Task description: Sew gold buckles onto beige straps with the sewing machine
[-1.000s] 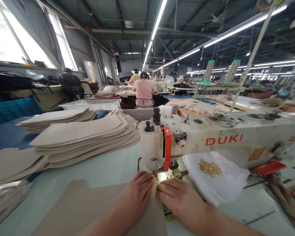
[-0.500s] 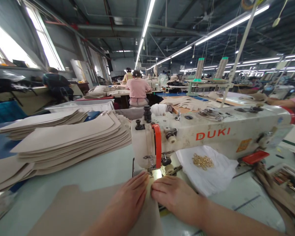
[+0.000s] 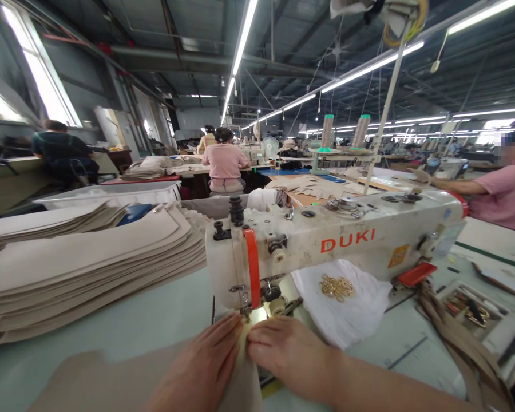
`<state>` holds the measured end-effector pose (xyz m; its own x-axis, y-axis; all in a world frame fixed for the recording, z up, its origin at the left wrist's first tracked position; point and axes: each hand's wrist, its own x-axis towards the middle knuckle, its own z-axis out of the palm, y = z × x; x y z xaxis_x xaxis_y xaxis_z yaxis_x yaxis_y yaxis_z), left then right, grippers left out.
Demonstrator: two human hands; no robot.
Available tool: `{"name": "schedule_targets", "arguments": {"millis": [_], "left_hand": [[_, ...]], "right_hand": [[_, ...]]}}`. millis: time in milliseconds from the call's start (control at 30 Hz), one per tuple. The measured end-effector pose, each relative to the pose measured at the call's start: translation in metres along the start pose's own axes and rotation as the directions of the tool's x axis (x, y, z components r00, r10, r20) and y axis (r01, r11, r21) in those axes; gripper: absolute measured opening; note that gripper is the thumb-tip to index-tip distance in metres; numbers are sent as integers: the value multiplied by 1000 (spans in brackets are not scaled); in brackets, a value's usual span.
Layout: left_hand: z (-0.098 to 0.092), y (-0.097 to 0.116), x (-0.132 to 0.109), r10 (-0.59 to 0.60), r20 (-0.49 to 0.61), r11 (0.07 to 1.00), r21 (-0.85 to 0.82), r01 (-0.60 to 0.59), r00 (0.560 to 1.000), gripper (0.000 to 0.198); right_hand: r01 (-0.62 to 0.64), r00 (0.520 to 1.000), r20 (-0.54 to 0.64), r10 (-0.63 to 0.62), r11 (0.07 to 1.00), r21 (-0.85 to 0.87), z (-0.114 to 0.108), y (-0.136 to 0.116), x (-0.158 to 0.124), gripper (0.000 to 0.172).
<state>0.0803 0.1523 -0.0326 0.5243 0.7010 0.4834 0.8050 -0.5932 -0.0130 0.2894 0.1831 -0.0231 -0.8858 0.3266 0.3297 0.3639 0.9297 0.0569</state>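
A beige fabric piece (image 3: 124, 375) lies on the pale green table, its right edge under the sewing machine's needle area. My left hand (image 3: 203, 357) rests flat on this fabric with fingers stretched toward the needle. On the right edge of the fabric, my right hand (image 3: 289, 352) is closed, its bent fingers pressed together on the edge beside the needle. The fingertips of both hands almost meet in front of the lit presser foot, which they partly hide. The white sewing machine (image 3: 347, 229), with a red lever guard, stands just beyond the hands.
Stacks of beige cut pieces (image 3: 81, 257) lie at the left. Gold-coloured metal rings (image 3: 337, 287) sit on a white cloth (image 3: 352, 320) right of the needle. A parts tray (image 3: 476, 309) and brown strips (image 3: 450, 337) are farther right. Co-workers sit ahead, at the left and at the right.
The view has turned right, so everything appears shifted left and a co-worker in pink shows more at the right. Both hands keep nearly the same place at the needle.
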Motion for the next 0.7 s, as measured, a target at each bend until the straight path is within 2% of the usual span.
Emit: {"name": "schedule_targets", "arguments": {"millis": [133,433,700], "left_hand": [[-3,1,3,25,9,999,32,-25,1000,32],[-1,1,1,-38,74,999,1,38,997,33],[-3,3,3,-60,55,998,-31,62,997,33]], "right_hand": [[-1,1000,2,1,1000,6,-1,1,0,7],[0,1000,20,0,1000,12,-2,1,2,7],[-4,1000,22,3,999,41,1,1,0,6]]}}
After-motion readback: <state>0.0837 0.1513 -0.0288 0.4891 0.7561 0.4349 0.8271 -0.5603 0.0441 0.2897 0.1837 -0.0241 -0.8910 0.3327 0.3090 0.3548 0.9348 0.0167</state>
